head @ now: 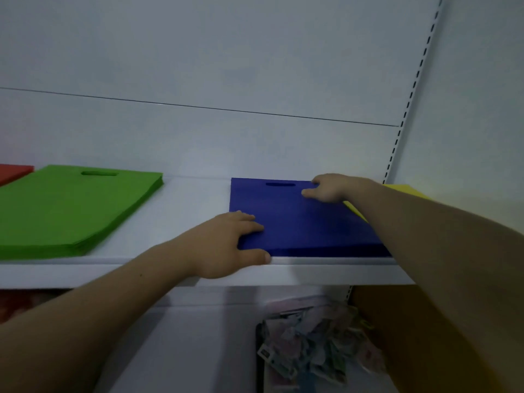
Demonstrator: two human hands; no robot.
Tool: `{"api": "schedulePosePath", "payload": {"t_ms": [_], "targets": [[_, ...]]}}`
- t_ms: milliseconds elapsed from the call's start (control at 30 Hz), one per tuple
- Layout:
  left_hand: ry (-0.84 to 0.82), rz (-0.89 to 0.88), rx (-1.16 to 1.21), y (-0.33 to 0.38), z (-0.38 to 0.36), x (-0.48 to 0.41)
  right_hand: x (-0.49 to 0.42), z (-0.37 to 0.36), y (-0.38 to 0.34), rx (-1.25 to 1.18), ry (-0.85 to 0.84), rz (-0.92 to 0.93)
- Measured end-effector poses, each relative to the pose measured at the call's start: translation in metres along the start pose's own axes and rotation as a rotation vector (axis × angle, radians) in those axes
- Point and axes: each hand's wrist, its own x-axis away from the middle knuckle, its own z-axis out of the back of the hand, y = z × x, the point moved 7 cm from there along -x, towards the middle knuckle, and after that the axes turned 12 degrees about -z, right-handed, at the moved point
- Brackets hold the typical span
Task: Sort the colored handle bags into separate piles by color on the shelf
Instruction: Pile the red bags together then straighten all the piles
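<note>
View: head camera, the only one, facing the shelf [184, 199].
Blue pile [306, 222]: lies flat at the right of the shelf, handle slot toward the back wall, front edge at the shelf lip.
Left hand [226, 245]: released; fingers flat on the pile's front-left corner, thumb against its front edge.
Right hand [331, 188]: released; fingertips rest on the far right area, just beside the slot.
Other piles: green pile [71, 211] well apart to the left, red pile [14, 173] beyond it, yellow bags [402, 190] touching the blue pile's right side, partly hidden by the forearm.
Step in hand (judged): squaring the blue pile.
Method: press flat and nudge the edges flush. Push the stack back from the lip.
Caution: avoid sliding blue over yellow, as thin bags shift easily.
</note>
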Motion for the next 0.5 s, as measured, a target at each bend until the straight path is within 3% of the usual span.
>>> {"api": "schedulePosePath", "payload": {"t_ms": [500], "targets": [[-0.045,0.105,-0.086,0.009,0.008,-0.010,-0.065,-0.015,-0.012,0.100,-0.132,0.093]]}}
